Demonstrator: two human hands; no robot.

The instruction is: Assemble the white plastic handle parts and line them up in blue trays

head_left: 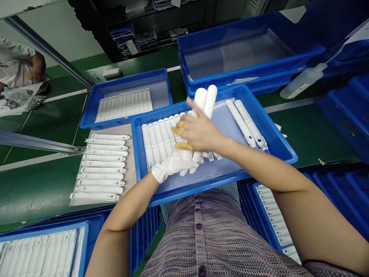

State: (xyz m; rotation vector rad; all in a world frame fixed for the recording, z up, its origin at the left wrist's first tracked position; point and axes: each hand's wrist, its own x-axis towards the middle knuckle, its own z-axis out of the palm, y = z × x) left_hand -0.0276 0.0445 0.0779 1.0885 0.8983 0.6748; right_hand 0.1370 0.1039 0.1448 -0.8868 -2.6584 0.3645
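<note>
Two long white plastic strips (211,98) with rounded ends are held slanting above the blue tray in front of me. My left hand (175,164), in a white glove, is closed round their lower ends. Across their middle lies my right hand (198,132), with yellow finger cots on some fingertips. Its fingers bend over the strips, and one finger sticks out. Below and left of my hands, a row of similar white strips (155,142) lies in the blue tray (173,194). Two more strips (242,121) lie at the tray's right side.
A column of white strips (100,169) lies on a board to the left. Behind it stands a blue tray (85,119) with more strips. Stacked blue trays (250,71) and a squeeze bottle (302,82) are at the back right. Another person (20,63) sits far left.
</note>
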